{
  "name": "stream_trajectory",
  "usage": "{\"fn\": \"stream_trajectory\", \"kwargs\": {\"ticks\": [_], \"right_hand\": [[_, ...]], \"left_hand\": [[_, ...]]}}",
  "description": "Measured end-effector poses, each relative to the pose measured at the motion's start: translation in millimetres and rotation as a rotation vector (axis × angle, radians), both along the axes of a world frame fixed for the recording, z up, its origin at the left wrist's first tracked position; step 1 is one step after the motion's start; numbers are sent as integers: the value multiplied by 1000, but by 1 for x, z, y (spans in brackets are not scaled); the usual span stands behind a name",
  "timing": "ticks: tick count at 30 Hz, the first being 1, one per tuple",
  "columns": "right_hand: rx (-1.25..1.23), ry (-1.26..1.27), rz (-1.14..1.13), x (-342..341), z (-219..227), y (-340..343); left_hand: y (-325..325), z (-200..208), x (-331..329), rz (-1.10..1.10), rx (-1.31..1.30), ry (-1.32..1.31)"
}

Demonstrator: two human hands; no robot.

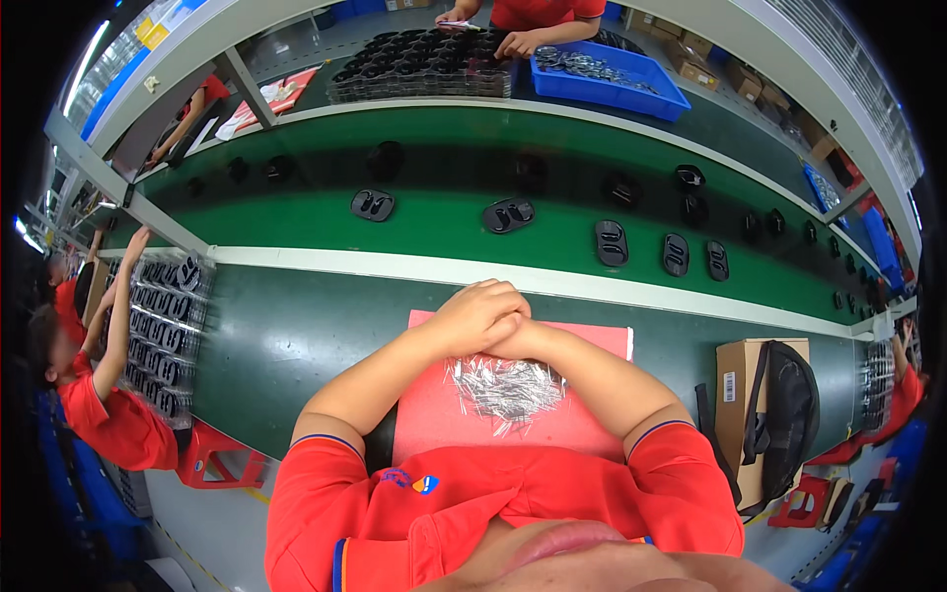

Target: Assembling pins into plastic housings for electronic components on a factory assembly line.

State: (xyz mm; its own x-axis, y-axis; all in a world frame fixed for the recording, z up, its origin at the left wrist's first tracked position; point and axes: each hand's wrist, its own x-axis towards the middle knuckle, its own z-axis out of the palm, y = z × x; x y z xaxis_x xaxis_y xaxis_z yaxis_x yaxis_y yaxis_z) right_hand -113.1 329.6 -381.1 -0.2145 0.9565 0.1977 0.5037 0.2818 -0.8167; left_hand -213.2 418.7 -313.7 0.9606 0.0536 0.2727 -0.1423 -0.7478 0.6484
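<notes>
My left hand (480, 312) rests folded over my right hand (511, 340), its fingers wrapped round it. Most of the right hand's fingers are hidden underneath. Both hands lie at the far edge of a red mat (434, 422) on the green worktable. Just on the near side of them, between my forearms, is a loose pile of thin silvery metal pins (505, 393). Neither hand shows a part or tool in it.
Beyond a white rail (385, 264), a green conveyor belt (434, 242) carries black oval parts (612, 243). A cardboard box (732, 405) and black bag (791, 405) stand right. Stacked clear trays (163, 326) and a co-worker are left; another works opposite beside a blue bin (612, 81).
</notes>
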Motion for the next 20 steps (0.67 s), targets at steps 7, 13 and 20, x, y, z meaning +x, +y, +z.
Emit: {"fn": "stream_trajectory", "kwargs": {"ticks": [7,13,20], "right_hand": [[9,-13,19,4,0,-1],[-69,42,32,8,0,1],[-281,-39,89,7,20,8]], "left_hand": [[-22,7,6,86,158,-29],[-18,-2,10,176,40,-121],[-9,-4,0,194,28,-198]]}}
